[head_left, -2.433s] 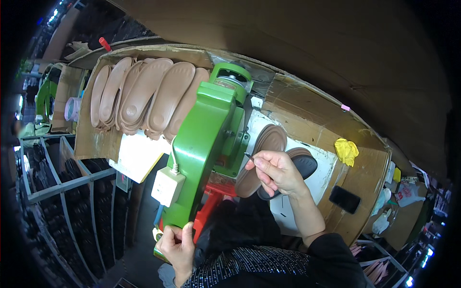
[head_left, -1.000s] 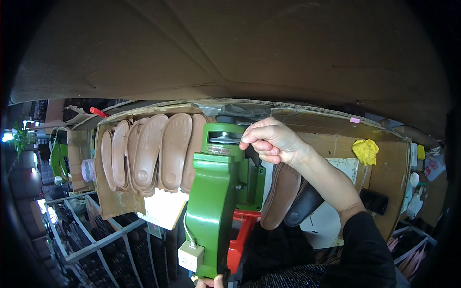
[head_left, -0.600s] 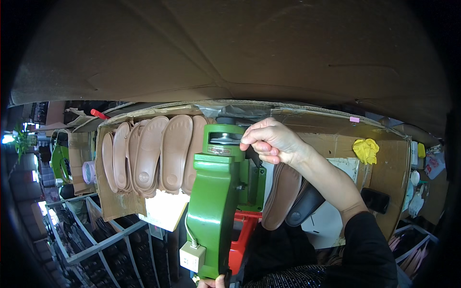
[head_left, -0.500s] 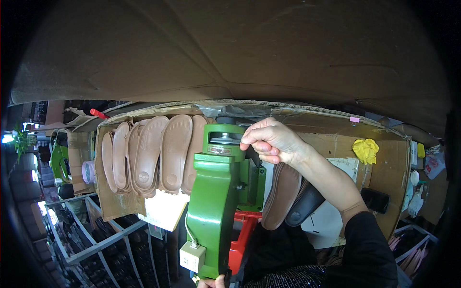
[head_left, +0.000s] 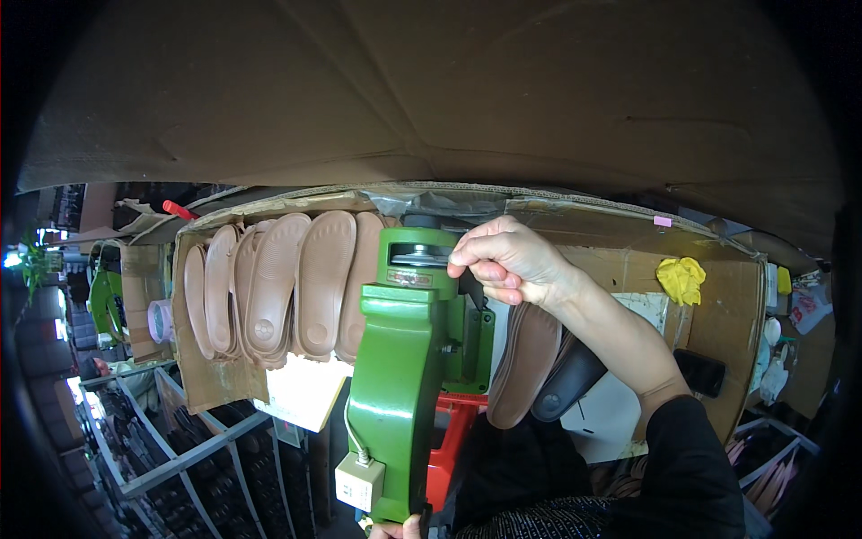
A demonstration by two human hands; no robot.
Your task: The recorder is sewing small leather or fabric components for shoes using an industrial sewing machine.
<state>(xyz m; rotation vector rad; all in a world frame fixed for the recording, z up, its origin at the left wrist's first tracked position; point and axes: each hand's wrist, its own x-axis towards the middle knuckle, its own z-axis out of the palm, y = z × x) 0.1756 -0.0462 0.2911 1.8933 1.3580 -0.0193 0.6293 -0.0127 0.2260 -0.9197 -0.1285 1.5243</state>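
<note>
A green machine (head_left: 395,386) stands upright in front of me, with a metal wheel (head_left: 420,255) in its top opening. Against the right side of that opening is my right hand (head_left: 503,260), its fingers curled closed; anything pinched in them is too small to make out. Only fingertips of my left hand (head_left: 395,528) show, pressed together at the machine's near end by the lower edge; what they grip is hidden. Right of the machine, a stack of brown shoe soles (head_left: 523,368) lies beside dark soles (head_left: 569,379), below my right forearm.
Several brown soles (head_left: 274,287) lean in a row inside a cardboard box (head_left: 211,386) on the left. A yellow cloth (head_left: 681,280) and a black phone (head_left: 700,373) are on the right. A metal rack (head_left: 180,463) stands lower left, and a red part (head_left: 449,458) sits beside the machine.
The whole view has shifted very slightly. My right hand keeps its closed shape at the machine's top, and the left fingertips stay at its near end.
</note>
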